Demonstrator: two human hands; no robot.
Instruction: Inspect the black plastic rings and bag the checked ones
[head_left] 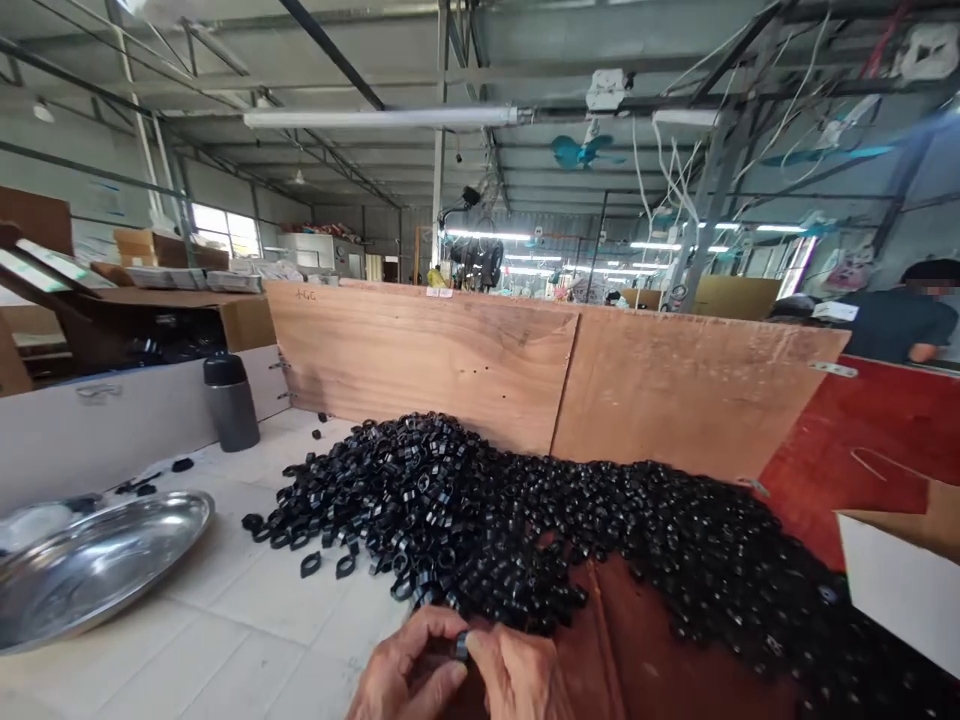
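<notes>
At the table's (247, 640) near side, left hand (401, 672) and right hand (525, 678) meet, fingertips pinching one small dark piece (462, 645) between them! Just beyond, black rings (427, 490) heap up, spilling rightward, their edge curving around bare red-brown surface. Leftward, pale tabletop runs to the metal tray's (196, 508) rim; behind, wooden boards (420, 345) wall off the far edge.

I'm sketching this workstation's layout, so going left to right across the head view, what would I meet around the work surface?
Shiny metal tray → dark bottle → left hand → small dark part held between the hands → right hand → white-sided box.
</notes>
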